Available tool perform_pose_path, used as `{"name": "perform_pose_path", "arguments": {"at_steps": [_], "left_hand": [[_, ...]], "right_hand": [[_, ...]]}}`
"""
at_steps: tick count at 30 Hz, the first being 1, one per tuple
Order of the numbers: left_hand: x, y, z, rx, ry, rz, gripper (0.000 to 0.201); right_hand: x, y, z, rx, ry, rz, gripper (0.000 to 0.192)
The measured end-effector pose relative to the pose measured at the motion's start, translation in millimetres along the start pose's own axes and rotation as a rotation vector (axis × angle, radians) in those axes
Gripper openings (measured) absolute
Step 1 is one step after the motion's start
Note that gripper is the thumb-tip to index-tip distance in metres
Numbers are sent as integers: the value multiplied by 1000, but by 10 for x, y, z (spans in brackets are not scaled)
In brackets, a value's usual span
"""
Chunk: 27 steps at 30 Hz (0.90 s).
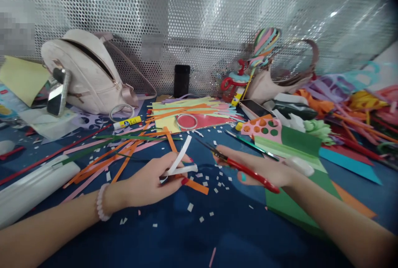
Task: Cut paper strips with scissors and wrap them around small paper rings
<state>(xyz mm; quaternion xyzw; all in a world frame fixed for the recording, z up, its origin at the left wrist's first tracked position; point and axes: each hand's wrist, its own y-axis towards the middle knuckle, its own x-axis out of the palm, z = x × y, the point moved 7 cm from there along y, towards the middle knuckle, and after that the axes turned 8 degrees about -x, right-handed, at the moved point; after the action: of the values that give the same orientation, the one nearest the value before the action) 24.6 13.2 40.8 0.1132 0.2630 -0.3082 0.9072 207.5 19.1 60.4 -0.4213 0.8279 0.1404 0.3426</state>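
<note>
My left hand pinches several white paper strips, with two ends fanned out past the fingers. In my right hand is a pair of red-handled scissors, its dark blades pointing left toward the strips without touching them. Behind and below the left fingers runs an orange paper strip. Small white paper bits are scattered on the blue table between and below the hands. The blades look nearly together, a little blurred.
Orange, pink and green strips lie at left, near a glue stick and white roll. A tape ring rests on coloured paper behind. Green sheets and a craft knife are at right. A backpack and phone stand behind.
</note>
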Motion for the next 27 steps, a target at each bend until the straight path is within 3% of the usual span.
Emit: {"name": "perform_pose_path", "arguments": {"at_steps": [4, 16, 27], "left_hand": [[42, -31, 56, 43, 50, -62, 24], [107, -16, 133, 106, 129, -140, 30], [121, -24, 160, 128, 211, -148, 11]], "right_hand": [[137, 45, -68, -31, 73, -41, 63], [213, 92, -149, -112, 198, 44, 61], [258, 150, -152, -125, 296, -23, 57]]}}
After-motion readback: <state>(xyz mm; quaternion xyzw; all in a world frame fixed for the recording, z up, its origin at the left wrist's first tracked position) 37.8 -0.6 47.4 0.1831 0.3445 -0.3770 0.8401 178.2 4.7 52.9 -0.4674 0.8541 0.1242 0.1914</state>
